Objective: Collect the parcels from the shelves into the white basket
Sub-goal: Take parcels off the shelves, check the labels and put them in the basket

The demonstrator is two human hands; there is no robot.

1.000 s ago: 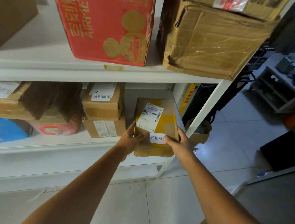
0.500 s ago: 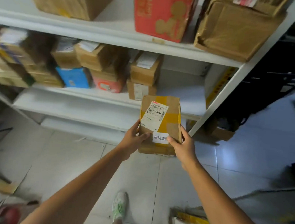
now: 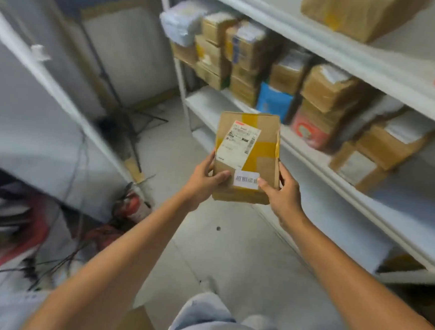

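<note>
A: Where is the parcel [image 3: 247, 156] now?
B: In the air over the floor [image 3: 205, 244], held out in front of the person, label [image 3: 238, 145] up. It is clear of the shelves [image 3: 322, 170], which run along its right.
A: Who has it?
B: Both hands. The left hand [image 3: 205, 179] grips the near left edge, thumb on top, fingers [image 3: 209, 161] curled round the side. The right hand [image 3: 285, 196] grips the near right edge the same way, thumb beside a small white sticker [image 3: 246, 180].
A: Any change from half a second ago?
B: The grip is the same. The view has swung left: the shelves stood straight ahead then and now slant off to the right. The parcel, then in front of the shelf's right end, is now over bare floor.
A: What is around it?
B: Brown boxes [image 3: 329, 87] and a blue packet [image 3: 274, 103] stacked on the middle shelf. A second rack [image 3: 60, 92] on the left, blurred. A red extinguisher [image 3: 132, 205] on the floor by it, among cables [image 3: 68, 254].
</note>
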